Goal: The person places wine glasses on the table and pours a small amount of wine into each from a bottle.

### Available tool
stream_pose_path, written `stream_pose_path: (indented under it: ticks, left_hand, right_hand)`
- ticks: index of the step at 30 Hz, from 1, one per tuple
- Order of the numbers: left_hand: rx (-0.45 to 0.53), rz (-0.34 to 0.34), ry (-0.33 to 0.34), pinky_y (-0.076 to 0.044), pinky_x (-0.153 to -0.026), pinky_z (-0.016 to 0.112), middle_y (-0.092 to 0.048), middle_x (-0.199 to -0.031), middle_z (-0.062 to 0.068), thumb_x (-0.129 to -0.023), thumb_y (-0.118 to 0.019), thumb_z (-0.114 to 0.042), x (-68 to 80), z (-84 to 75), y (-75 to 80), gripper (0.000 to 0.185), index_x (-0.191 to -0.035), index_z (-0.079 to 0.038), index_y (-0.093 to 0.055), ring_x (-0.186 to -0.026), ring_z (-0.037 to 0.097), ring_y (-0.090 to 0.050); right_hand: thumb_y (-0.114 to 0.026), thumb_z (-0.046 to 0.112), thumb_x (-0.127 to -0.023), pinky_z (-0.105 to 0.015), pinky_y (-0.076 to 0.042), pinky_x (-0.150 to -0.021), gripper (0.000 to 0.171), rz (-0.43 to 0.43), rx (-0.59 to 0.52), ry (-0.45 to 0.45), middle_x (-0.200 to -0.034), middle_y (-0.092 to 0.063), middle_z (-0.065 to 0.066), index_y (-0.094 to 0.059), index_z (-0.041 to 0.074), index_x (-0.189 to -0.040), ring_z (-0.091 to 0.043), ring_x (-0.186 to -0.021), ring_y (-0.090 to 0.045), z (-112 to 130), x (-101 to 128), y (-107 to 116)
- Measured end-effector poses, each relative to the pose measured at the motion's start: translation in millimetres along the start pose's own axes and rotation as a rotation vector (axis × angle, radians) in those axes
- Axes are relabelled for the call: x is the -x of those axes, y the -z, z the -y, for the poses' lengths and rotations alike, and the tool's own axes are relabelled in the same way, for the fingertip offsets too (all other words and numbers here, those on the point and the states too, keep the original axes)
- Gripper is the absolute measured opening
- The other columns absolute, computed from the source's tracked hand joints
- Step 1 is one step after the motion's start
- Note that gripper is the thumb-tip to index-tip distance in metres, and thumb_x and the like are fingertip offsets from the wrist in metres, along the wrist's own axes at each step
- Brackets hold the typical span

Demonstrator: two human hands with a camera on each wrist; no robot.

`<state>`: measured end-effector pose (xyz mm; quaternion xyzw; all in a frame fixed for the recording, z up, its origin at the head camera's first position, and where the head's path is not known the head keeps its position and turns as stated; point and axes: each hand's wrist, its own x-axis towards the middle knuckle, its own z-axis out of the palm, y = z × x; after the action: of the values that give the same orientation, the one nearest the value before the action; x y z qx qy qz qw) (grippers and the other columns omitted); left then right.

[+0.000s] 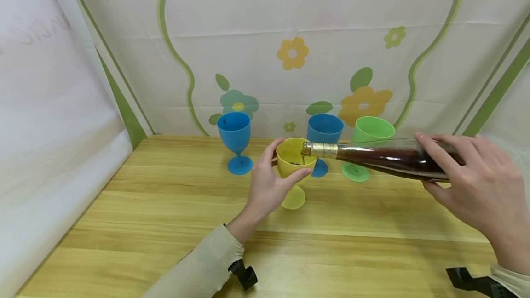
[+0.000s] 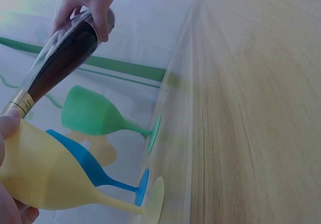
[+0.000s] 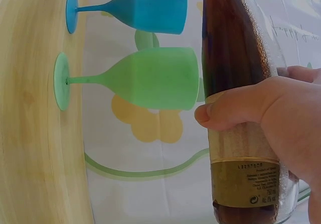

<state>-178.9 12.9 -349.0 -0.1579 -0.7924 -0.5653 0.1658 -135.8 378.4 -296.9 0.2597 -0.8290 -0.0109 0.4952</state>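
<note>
My left hand (image 1: pixel 269 183) grips the bowl of a yellow plastic goblet (image 1: pixel 296 176), thumb on the near side and fingers round the far side. My right hand (image 1: pixel 482 178) holds a dark wine bottle (image 1: pixel 385 156) by its body, tipped nearly level with the neck pointing left. The bottle's mouth lies over the goblet's rim, and a thin dark stream runs into the bowl, where some liquid shows at the bottom. In the right wrist view, the thumb presses near the gold label (image 3: pixel 246 183) of the bottle.
A blue goblet (image 1: pixel 234 134) stands upright at the back left. Behind the yellow one are a second blue goblet (image 1: pixel 325 128) and a green goblet (image 1: pixel 372 128), partly covered by the bottle. The wooden table (image 1: pixel 165 224) meets a flowered cloth backdrop (image 1: pixel 248 49).
</note>
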Motion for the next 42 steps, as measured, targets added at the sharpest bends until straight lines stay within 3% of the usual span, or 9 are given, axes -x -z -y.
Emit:
stream_pose_path:
  ticks: [6,11,17,26,31,36,42]
  left_hand:
    - [-0.002,0.001,0.000,-0.058,-0.106,0.044,-0.068,-0.137,0.010,-0.082,-0.094,-0.029,0.0,1.1,0.2,0.088,-0.154,-0.007,-0.049,-0.124,0.025,-0.064]
    - [-0.009,-0.002,-0.002,-0.058,-0.105,0.045,-0.067,-0.138,0.010,-0.082,-0.094,-0.030,0.2,0.9,0.1,0.088,-0.155,-0.007,-0.049,-0.125,0.026,-0.064]
    - [-0.008,0.008,0.009,-0.058,-0.105,0.044,-0.067,-0.138,0.009,-0.083,-0.094,-0.031,0.1,-0.2,0.1,0.088,-0.155,-0.009,-0.049,-0.126,0.025,-0.064]
    - [0.015,0.024,0.036,-0.058,-0.107,0.046,-0.066,-0.142,0.010,-0.082,-0.094,-0.030,-2.5,-2.4,1.9,0.089,-0.155,-0.008,-0.049,-0.131,0.027,-0.063]
    - [0.003,0.009,0.056,-0.059,-0.107,0.045,-0.066,-0.143,0.008,-0.081,-0.095,-0.031,-3.2,-4.3,2.7,0.089,-0.155,-0.010,-0.051,-0.131,0.026,-0.063]
    - [-0.022,0.000,0.057,-0.059,-0.106,0.043,-0.067,-0.142,0.006,-0.080,-0.095,-0.034,-3.5,-5.7,3.0,0.089,-0.154,-0.010,-0.051,-0.130,0.025,-0.064]
    - [-0.011,-0.016,0.072,-0.059,-0.106,0.042,-0.067,-0.142,0.006,-0.079,-0.096,-0.032,-4.5,-6.2,4.3,0.089,-0.154,-0.011,-0.052,-0.130,0.025,-0.064]
  right_hand:
    - [-0.039,0.051,-0.097,-0.065,-0.047,-0.077,0.065,-0.004,-0.006,0.004,-0.115,-0.069,-0.026,-0.067,0.016,-0.144,-0.053,-0.090,-0.058,0,0,-1]
    - [-0.036,0.057,-0.097,-0.062,-0.046,-0.073,0.070,0.053,-0.020,-0.006,-0.114,-0.068,-0.026,-0.066,0.014,-0.144,-0.052,-0.088,-0.058,1,3,-2]
    - [-0.032,0.065,-0.097,-0.065,-0.048,-0.076,0.077,0.124,-0.024,-0.035,-0.115,-0.067,-0.026,-0.066,0.013,-0.143,-0.053,-0.094,-0.060,0,8,-5]
    - [-0.029,0.079,-0.098,-0.065,-0.052,-0.067,0.087,0.211,-0.054,-0.068,-0.119,-0.068,-0.022,-0.064,0.015,-0.146,-0.049,-0.099,-0.063,7,14,-13]
    - [-0.028,0.080,-0.098,-0.066,-0.055,-0.066,0.089,0.229,-0.088,-0.071,-0.122,-0.068,-0.020,-0.063,0.015,-0.147,-0.047,-0.102,-0.064,10,17,-20]
    - [-0.030,0.085,-0.097,-0.065,-0.055,-0.056,0.090,0.224,-0.116,-0.108,-0.123,-0.068,-0.017,-0.065,0.016,-0.144,-0.041,-0.107,-0.064,12,25,-27]
    - [-0.031,0.088,-0.094,-0.061,-0.056,-0.063,0.095,0.236,-0.161,-0.126,-0.119,-0.069,-0.016,-0.065,0.016,-0.144,-0.039,-0.104,-0.066,16,32,-39]
